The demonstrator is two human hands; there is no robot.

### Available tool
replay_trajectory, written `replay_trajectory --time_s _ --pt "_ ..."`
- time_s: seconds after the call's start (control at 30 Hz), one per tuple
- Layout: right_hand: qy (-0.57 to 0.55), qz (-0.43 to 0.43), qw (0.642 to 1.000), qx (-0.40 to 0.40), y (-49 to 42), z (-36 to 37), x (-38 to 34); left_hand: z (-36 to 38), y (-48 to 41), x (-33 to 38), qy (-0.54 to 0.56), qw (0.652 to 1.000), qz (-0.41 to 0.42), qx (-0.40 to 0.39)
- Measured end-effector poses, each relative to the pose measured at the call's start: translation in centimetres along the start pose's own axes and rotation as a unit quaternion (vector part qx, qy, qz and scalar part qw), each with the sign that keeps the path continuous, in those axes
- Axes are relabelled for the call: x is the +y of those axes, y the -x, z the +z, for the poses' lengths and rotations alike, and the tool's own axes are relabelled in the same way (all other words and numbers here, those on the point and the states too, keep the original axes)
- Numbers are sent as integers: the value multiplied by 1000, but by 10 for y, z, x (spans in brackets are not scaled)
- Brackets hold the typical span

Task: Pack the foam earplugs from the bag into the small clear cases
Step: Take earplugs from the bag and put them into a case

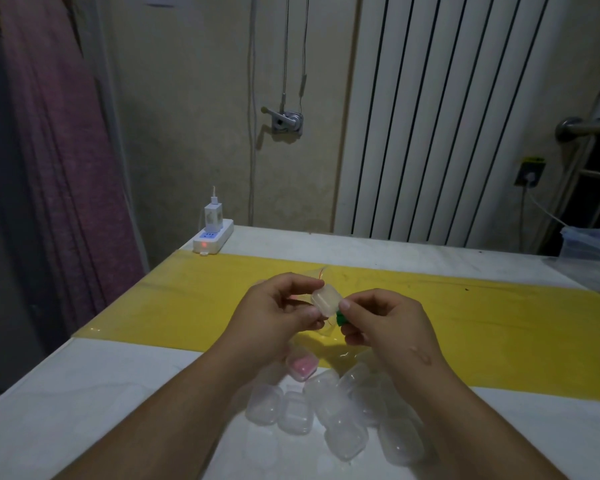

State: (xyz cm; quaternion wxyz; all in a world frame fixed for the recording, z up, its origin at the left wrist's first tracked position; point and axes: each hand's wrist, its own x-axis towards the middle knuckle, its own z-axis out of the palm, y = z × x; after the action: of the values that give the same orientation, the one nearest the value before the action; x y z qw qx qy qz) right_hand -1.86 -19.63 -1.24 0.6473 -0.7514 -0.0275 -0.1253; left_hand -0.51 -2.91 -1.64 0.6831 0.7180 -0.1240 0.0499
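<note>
My left hand (284, 313) holds a small clear case (325, 299) above the yellow strip, and a thin clear bag (326, 329) shows around its fingers. My right hand (381, 318) pinches green foam earplugs (342, 319) right under the case's edge. Whether the case is open I cannot tell. Below my hands, several empty clear cases (340, 410) lie in a loose heap on the white table. One case with pink earplugs (302, 366) inside sits at the heap's upper left.
A yellow strip (499, 323) crosses the white table (101, 410). A white power strip with a charger (212, 237) sits at the far left corner. A clear plastic tub (593, 242) stands at the far right edge. A radiator (430, 116) and wall lie behind.
</note>
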Motion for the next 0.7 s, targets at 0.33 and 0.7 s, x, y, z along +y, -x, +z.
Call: replay_trajectory --time_s 0.33,0.7 --pt "-13 -5 1000 -1 -1 0 2 -1 2 2 -23 999 41 -2" --pt "-33 34 996 -78 1 4 1 -1 -1 -1 -41 998 52 14"
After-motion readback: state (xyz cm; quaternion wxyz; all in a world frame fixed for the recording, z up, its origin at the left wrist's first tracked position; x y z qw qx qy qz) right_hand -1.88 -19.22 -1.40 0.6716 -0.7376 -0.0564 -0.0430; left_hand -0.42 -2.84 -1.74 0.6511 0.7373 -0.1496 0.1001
